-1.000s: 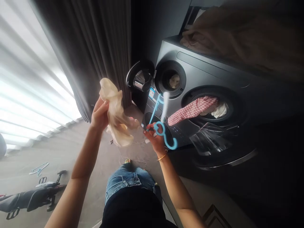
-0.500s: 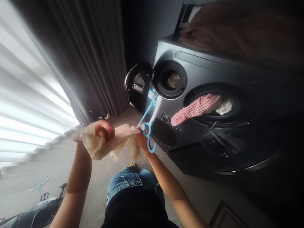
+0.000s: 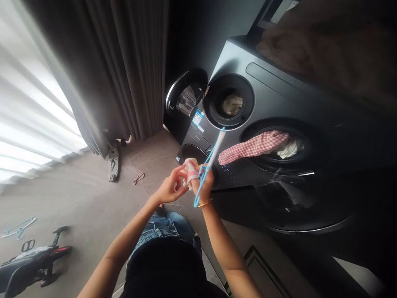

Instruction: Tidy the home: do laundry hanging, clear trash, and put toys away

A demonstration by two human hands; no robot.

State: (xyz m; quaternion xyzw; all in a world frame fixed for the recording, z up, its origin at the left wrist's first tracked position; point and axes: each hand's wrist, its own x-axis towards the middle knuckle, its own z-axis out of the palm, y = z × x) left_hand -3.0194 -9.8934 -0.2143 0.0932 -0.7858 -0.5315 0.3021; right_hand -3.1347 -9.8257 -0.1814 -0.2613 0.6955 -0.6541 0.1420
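My right hand (image 3: 205, 187), a thin bangle at its wrist, is closed around a light-blue clothes hanger (image 3: 214, 155) and part of a small cream garment with a pink stripe (image 3: 192, 170). The hanger stands tilted, its white-covered part toward the machine. From the other side my left hand (image 3: 170, 187) grips the bunched garment with curled fingers. Most of the cloth is hidden between the two hands, so its kind cannot be told.
A grey washing machine (image 3: 231, 58) has two open doors. Pale laundry (image 3: 232, 104) lies in the small drum; a red-checked cloth (image 3: 251, 147) hangs from the large one. Another hanger (image 3: 20, 227) and an exercise bike (image 3: 34, 260) are on the left; a grey curtain (image 3: 136, 62) hangs behind.
My left hand has come rightward, close to my right hand. The garment, stretched out before, is now bunched between them. The hanger has turned in my right hand, and the view has shifted.
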